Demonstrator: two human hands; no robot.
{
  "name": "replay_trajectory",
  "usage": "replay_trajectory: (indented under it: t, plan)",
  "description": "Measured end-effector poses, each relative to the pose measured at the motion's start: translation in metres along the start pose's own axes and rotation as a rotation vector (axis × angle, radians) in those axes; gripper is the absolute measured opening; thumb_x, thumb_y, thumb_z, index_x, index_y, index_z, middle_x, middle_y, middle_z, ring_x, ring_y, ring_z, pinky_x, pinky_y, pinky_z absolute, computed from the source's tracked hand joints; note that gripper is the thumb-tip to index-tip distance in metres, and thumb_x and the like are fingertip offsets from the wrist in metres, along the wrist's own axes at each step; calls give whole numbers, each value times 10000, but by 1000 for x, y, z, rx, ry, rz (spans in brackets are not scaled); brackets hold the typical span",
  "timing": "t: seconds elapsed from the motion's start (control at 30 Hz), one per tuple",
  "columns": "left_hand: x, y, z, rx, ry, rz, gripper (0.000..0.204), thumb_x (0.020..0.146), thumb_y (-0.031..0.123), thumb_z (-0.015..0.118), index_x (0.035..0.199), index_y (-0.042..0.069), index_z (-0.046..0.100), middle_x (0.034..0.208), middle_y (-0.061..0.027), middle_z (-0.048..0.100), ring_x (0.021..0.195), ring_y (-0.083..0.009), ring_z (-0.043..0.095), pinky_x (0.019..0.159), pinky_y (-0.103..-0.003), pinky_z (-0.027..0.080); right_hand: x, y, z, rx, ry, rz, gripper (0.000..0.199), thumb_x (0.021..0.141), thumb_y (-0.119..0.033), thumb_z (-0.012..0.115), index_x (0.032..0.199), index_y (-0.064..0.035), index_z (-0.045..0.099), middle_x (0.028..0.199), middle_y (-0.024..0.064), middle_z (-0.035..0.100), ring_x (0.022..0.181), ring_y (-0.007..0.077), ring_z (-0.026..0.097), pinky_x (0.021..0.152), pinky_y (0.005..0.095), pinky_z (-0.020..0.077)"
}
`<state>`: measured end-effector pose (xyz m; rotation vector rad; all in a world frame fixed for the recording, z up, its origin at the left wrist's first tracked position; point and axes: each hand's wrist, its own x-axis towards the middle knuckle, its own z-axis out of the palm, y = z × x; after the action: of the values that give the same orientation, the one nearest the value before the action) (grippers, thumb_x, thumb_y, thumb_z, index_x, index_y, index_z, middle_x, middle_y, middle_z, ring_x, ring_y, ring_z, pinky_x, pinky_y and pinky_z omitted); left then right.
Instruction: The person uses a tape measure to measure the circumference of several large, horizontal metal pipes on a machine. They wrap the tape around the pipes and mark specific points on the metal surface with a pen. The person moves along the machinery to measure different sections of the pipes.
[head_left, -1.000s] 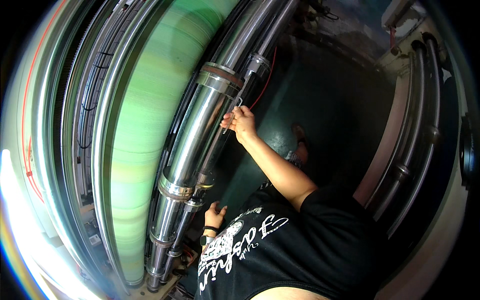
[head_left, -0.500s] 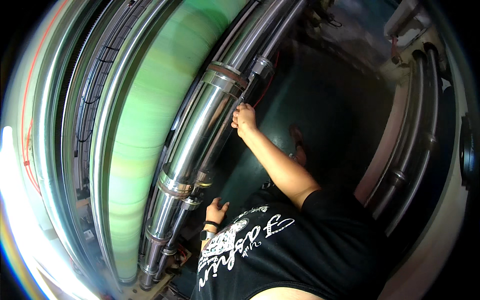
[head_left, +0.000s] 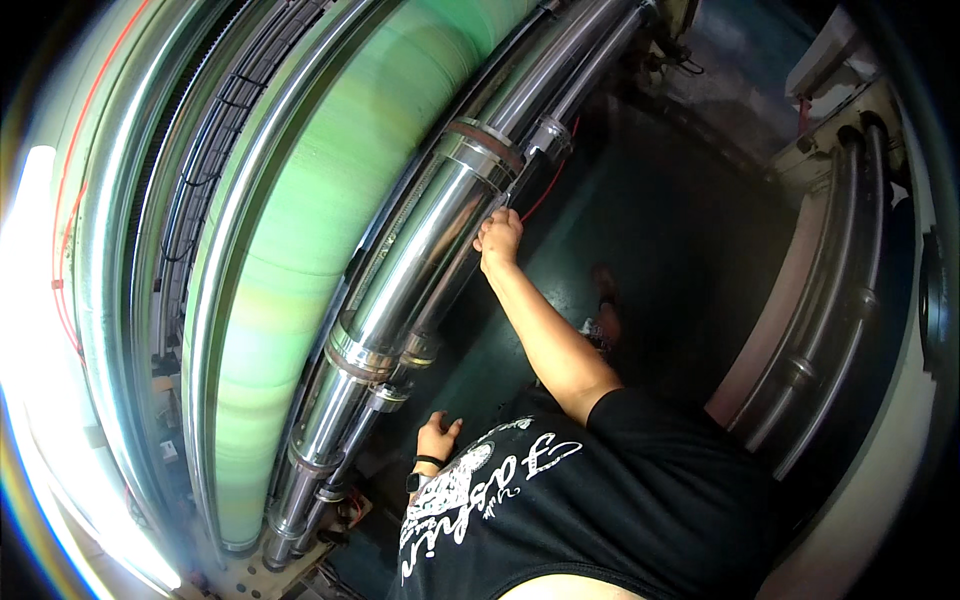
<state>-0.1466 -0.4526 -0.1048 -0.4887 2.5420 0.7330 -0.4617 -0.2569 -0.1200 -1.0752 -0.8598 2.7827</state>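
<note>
My right hand [head_left: 498, 236] reaches up to the shiny metal roller [head_left: 415, 255] and is closed beside the thin rod that runs along its near side. A narrow silvery piece [head_left: 507, 197] sticks out above the fingers, close to the collar [head_left: 484, 152] on the roller. Its kind cannot be made out, and the grip partly hides it. My left hand [head_left: 437, 438], with a dark band and a watch at the wrist, hangs low near my body. Its thumb and fingers are apart, and nothing shows in it.
A wide green roller [head_left: 300, 260] curves along the left, with bundled black cables [head_left: 205, 140] beyond it. A red cord [head_left: 550, 190] hangs just past my right hand. Dark floor [head_left: 660, 260] lies to the right, with metal pipes [head_left: 800, 365] along the far right side.
The view has shifted a little, so the rollers sit slightly differently in the picture. My right hand stays closed at the same spot by the collar; my left hand remains low.
</note>
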Motion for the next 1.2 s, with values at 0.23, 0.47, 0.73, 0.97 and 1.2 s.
replay_trajectory:
  t: [0.23, 0.47, 0.73, 0.97, 1.2]
  plan:
    - [0, 9, 7, -35, -27, 61, 429, 734, 288, 674, 1018, -16, 570, 662, -138, 611, 616, -247, 613, 586, -321, 479, -32, -16, 9, -77, -121, -242, 201, 939, -243, 348, 791, -107, 342, 552, 2, 404, 397, 108, 381, 331, 255, 334]
    - [13, 19, 7, 12, -94, 94, 413, 741, 280, 673, 1021, -7, 568, 671, -136, 618, 607, -231, 615, 563, -311, 474, -42, -20, 6, -351, -212, -409, 240, 942, -262, 379, 792, -74, 380, 584, 32, 487, 446, 109, 455, 400, 254, 385]
    - [23, 42, 6, 27, -126, 153, 406, 743, 250, 675, 1045, 4, 559, 681, -135, 622, 603, -222, 611, 557, -308, 475, -33, -27, -32, -582, -223, -604, 215, 933, -227, 397, 784, -72, 402, 600, 38, 494, 510, 138, 462, 489, 289, 384]
    - [17, 54, 11, 177, -180, 119, 426, 741, 287, 675, 1040, 6, 563, 660, -121, 615, 608, -229, 613, 570, -317, 479, 84, -36, -90, -137, 66, -100, 232, 925, -226, 395, 756, -84, 469, 567, 13, 493, 420, 112, 433, 353, 265, 369]
    - [15, 57, 23, 195, -251, 24, 445, 747, 326, 664, 1054, 22, 558, 732, -163, 631, 694, -264, 632, 621, -336, 487, 162, -50, -85, -114, 150, -12, 231, 911, -217, 411, 748, -68, 480, 553, 28, 492, 387, 129, 439, 330, 295, 421]
